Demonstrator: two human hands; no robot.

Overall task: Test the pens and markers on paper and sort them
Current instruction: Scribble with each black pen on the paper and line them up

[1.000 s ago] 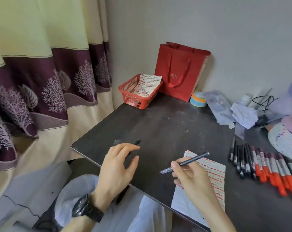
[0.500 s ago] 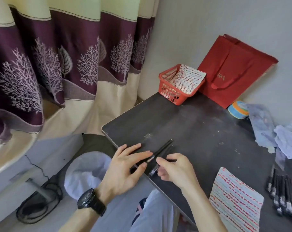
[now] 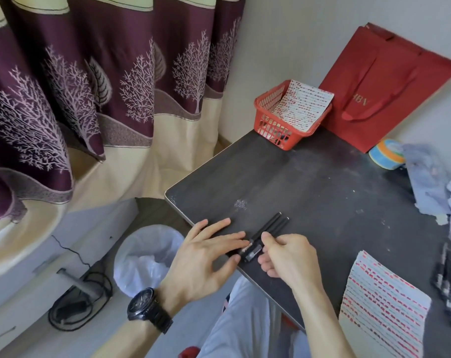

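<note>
Two black pens lie side by side near the front-left edge of the dark table [image 3: 309, 187]. My left hand [image 3: 206, 257] lies flat with straight fingers, its fingertips touching the lower end of the left pen [image 3: 269, 224]. With curled fingers my right hand [image 3: 286, 257] pinches the lower end of the right pen [image 3: 280, 226], which rests on the table against the other. A paper sheet [image 3: 381, 303] covered in red test dashes lies at the front right. Several dark markers [image 3: 449, 290] lie in a row at the right edge, partly cut off.
A red basket [image 3: 276, 130] holding another dashed sheet stands at the table's back corner, beside a red paper bag [image 3: 381, 86]. A tape roll [image 3: 385, 153] and crumpled cloths [image 3: 425, 182] lie at the right. A lined bin [image 3: 147, 257] stands on the floor below the table edge.
My right hand carried a black pen from above the paper to the left and laid it beside the pen there. My left hand came flat against the pens. The view swung left.
</note>
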